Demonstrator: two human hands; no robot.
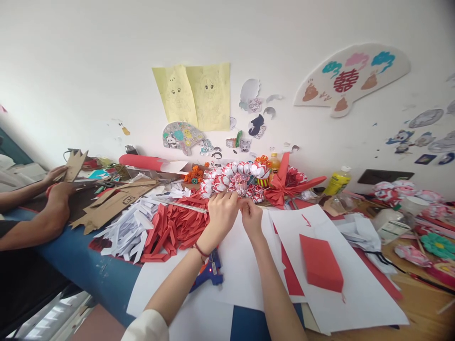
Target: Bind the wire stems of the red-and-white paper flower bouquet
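My left hand [221, 214] and my right hand [251, 218] meet at the base of a red-and-white folded paper flower cluster [234, 179], both pinching its lower part. The cluster arcs above my fingers, over white paper sheets [241, 265]. A blue glue gun [209, 274] lies under my left wrist. Piles of folded red paper pieces [174, 229] and white paper pieces [128, 229] lie to the left of my hands.
Another person's hands [57, 187] hold cardboard [106, 203] at the far left. A red paper box [321, 269] rests on white sheets at right. A red paper bow [287, 187], bottles [337, 181] and pink paper flowers [408, 194] crowd the back.
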